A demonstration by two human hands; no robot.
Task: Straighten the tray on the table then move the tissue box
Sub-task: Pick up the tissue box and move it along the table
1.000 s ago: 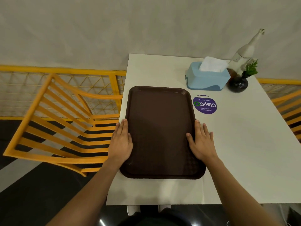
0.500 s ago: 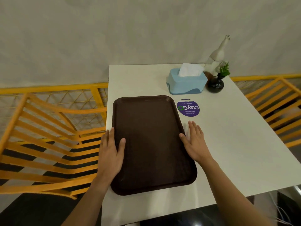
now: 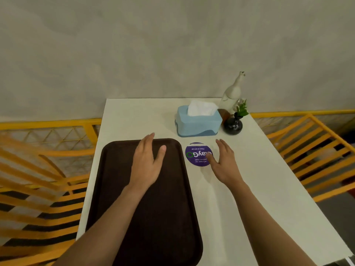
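Note:
A dark brown tray [image 3: 167, 217] lies lengthwise on the left half of the white table [image 3: 269, 189]. A light blue tissue box [image 3: 198, 123] with white tissue sticking out stands at the far end, beyond the tray's far right corner. My left hand [image 3: 147, 162] hovers over the far part of the tray, fingers apart, holding nothing. My right hand [image 3: 224, 162] is over the table beside the tray, open, its thumb over a round purple sticker [image 3: 197, 154]. Both hands are short of the box.
Right of the tissue box stand a small black vase with a green sprig [image 3: 233, 124] and a white bottle [image 3: 231, 93]. Yellow slatted chairs stand at the left [image 3: 38, 189] and right [image 3: 317, 150]. A grey wall backs the table.
Both hands have left the tray's long edges and moved forward toward the tissue box. The camera view has shifted and tilted up.

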